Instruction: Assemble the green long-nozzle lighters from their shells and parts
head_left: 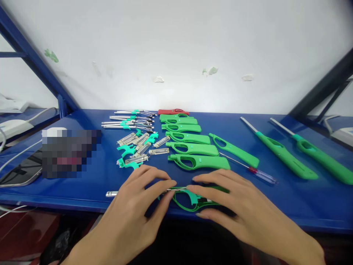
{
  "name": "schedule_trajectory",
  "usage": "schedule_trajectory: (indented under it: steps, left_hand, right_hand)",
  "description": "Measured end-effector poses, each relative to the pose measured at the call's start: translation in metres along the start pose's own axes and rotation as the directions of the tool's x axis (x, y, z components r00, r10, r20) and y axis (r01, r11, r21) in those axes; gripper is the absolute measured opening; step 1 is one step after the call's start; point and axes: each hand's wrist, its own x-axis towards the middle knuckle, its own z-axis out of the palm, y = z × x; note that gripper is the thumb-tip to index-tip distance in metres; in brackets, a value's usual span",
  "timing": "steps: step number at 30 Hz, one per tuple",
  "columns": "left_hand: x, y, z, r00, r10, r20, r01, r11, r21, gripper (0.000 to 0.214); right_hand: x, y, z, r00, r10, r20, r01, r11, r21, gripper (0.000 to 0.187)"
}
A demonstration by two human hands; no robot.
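At the front edge of the blue table (82, 184) both my hands rest on a green lighter handle shell (190, 200) with a teal trigger and a metal tube inside it. My left hand (138, 206) pinches the metal tube, whose end sticks out to the left. My right hand (237, 202) presses its fingers down over the shell's right part. Just beyond lies a row of several green handle shells (193, 149). A small screwdriver with a clear handle (253, 171) lies to the right of them.
Metal tubes with teal triggers (132, 121) and clear fuel cells (140, 147) lie at centre left. One red shell (172, 111) sits at the back. Two assembled green lighters (284, 154) lie at right. A phone (22, 173) and cables are at left, with a white wall behind.
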Motion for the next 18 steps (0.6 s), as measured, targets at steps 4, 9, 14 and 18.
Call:
schedule_trajectory:
  steps: [4,9,14,18]
  left_hand:
    - [0.003,-0.004,0.002,1.0,0.014,0.015,-0.014,1.0,-0.011,0.021]
    - [0.007,-0.002,0.01,0.999,0.019,0.049,-0.021,0.999,0.04,0.016]
    - [0.009,0.005,0.009,0.995,0.031,0.093,-0.046,0.986,0.163,0.028]
    - [0.016,0.008,0.004,0.982,0.075,0.176,-0.126,0.945,0.302,0.035]
  right_hand:
    - [-0.001,0.003,0.002,1.0,0.016,0.002,-0.017,0.999,0.032,0.037]
    - [0.0,0.001,0.001,1.0,0.009,-0.022,-0.008,0.999,0.043,0.035]
    - [0.001,0.002,0.001,0.999,-0.007,-0.047,0.008,0.999,0.037,0.035]
    - [-0.001,0.002,0.002,0.997,-0.014,-0.082,0.017,0.999,0.027,0.035]
